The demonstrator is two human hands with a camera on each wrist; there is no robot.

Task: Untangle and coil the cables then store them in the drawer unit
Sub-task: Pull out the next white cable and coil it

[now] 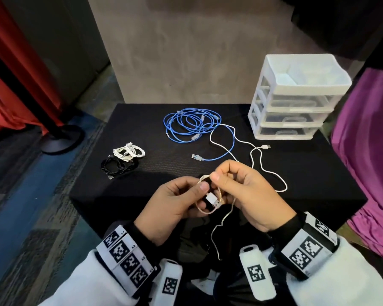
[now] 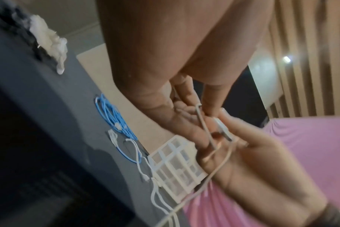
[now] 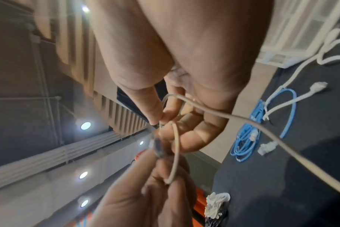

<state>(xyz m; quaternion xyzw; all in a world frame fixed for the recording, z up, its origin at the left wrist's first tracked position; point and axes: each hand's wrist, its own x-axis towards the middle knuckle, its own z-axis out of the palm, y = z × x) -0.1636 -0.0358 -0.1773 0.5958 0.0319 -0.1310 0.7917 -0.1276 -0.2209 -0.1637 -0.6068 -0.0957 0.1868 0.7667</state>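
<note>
Head view: both hands hang over the near edge of the black desk (image 1: pixel 318 173), well short of the drawer unit (image 1: pixel 296 96) at its far right corner. The left hand (image 1: pixel 175 204) pinches a small loop of the thin white cable (image 1: pixel 224 219), thumb pressed on top, with the white USB plug (image 1: pixel 213 200) poking out beside it. The right hand (image 1: pixel 250 195) pinches the same loop from the other side, fingers curled; so each grip is clamped on the cable. The slack trails off toward the person's lap. Between the hands and the drawer unit lie a second white cable (image 1: pixel 259 160) and the tangled blue cable (image 1: pixel 192 124); two coiled bundles, white (image 1: pixel 128 152) and black (image 1: pixel 117 166), sit far left of it.

Left wrist view: blurred, but the cable crosses the left fingers (image 2: pixel 186 122) with the plug beside the thumb.

Right wrist view: the loop stands between the two hands, the free run sweeping past the right palm (image 3: pixel 194 69).

The cable looks light, limp and springy; loops will likely spread unless pinched where turns cross, not at the plug.
</note>
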